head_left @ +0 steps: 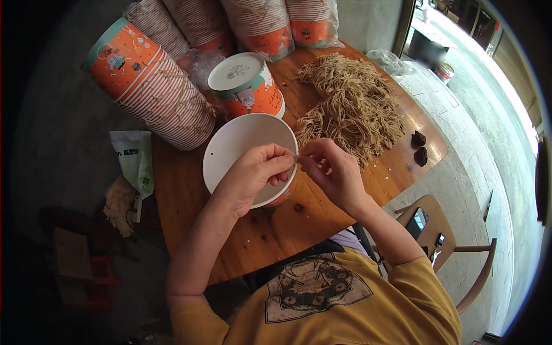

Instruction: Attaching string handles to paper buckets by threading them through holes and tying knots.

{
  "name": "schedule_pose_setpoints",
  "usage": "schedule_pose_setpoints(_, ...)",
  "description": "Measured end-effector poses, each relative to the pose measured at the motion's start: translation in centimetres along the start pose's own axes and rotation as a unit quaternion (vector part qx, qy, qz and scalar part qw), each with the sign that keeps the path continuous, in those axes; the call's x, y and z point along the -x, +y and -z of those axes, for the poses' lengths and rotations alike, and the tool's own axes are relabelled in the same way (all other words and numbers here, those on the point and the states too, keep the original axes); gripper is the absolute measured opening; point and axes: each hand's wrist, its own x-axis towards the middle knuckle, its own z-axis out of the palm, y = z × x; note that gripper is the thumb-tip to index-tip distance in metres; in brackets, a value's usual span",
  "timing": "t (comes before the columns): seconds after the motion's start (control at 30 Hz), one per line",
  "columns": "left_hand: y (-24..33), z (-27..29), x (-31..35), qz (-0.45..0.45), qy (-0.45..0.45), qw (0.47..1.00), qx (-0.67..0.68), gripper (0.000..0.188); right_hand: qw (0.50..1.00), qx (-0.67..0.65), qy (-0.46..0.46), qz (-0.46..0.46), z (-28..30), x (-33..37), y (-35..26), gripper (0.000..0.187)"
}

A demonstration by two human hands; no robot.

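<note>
A paper bucket (227, 152), white inside, stands mouth up near the table's middle. A small hole shows in its left wall. Over its right rim both hands meet, fingertips almost touching. My left hand (261, 169) reaches across the mouth, thumb and forefinger pinched on a thin brownish cord, of which only a bit shows. From the right, my right hand (336, 172) pinches at the same spot, its other fingers curled. Just behind, an orange and green bucket (253, 89) stands upside down. A heap of tan cords (356, 100) lies beyond my right hand.
A tall nested stack of buckets (155, 86) leans at the left, with more wrapped stacks (256, 26) along the back. Two dark lumps (420, 148) sit near the right edge of the wooden table (276, 236). A chair (440, 230) holding a phone (418, 223) stands at the right.
</note>
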Motion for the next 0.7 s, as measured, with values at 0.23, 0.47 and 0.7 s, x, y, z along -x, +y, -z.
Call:
schedule_pose_setpoints(0.23,0.1,-0.5,0.0,-0.011,0.043,0.998,-0.034,0.013,0.978,0.164,-0.023,0.125,0.3,-0.3,0.4,0.017)
schedule_pose_setpoints(0.47,-0.4,-0.4,-0.3,-0.008,0.022,1.000,0.019,0.013,0.967,0.177,0.018,0.180,-0.2,0.5,1.0,0.023)
schedule_pose_setpoints(0.7,-0.3,-0.2,-0.2,0.027,-0.005,0.998,0.054,0.010,0.961,0.167,0.022,0.218,-0.2,0.8,1.2,0.028)
